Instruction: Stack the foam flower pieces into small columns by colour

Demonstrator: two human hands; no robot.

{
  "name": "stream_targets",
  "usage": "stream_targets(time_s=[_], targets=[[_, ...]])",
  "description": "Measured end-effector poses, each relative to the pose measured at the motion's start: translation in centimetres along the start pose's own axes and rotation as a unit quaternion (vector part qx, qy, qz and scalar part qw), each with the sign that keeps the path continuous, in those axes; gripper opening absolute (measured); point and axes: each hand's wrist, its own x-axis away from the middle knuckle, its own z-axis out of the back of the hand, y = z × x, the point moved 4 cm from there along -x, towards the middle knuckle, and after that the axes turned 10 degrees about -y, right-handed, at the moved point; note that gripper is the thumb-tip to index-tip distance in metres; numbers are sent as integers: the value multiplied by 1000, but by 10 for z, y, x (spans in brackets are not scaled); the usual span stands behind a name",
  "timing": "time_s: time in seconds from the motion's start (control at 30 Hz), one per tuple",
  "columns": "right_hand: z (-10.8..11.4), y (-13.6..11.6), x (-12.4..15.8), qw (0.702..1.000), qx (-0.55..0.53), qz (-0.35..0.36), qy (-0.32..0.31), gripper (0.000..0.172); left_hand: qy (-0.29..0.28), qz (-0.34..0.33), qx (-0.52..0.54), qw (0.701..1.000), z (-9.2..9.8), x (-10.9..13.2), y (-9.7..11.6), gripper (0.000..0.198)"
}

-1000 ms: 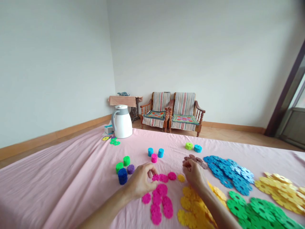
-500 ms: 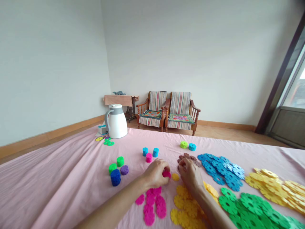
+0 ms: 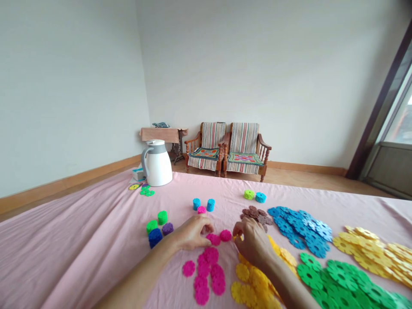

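On the pink cloth, my left hand (image 3: 195,233) is open, thumb and fingers apart, beside a pink flower-shaped disc (image 3: 213,239). Another pink disc (image 3: 225,235) lies between my two hands. My right hand (image 3: 252,240) has its fingers curled around a small yellow disc (image 3: 237,237), which they partly cover. Below my left hand spreads a loose group of pink discs (image 3: 203,269). Yellow discs (image 3: 257,283) lie under my right forearm, which hides some of them. Just beyond the right hand is a pile of brown discs (image 3: 256,213).
Blue discs (image 3: 299,227), green discs (image 3: 347,279) and pale yellow discs (image 3: 370,253) are heaped on the right. Short stacks stand left, including dark blue (image 3: 155,237) and purple (image 3: 167,229); blue and pink ones stand ahead. A white jug (image 3: 158,165) is at the far left.
My left hand has let go of pink discs and drawn back left, its fingers opening. The right hand has come from the brown pile toward me, down to the small yellow disc.
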Motion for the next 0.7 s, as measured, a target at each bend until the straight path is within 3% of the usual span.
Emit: stream_targets(time_s=[0.23,0.7], targets=[[-5,-3,1,1000,6,15,-16,16,-1,-30,5,1000,-2,0,1,25],[-10,-7,3,999,-24,31,-7,17,17,-57,-31,998,0,1,3,12]])
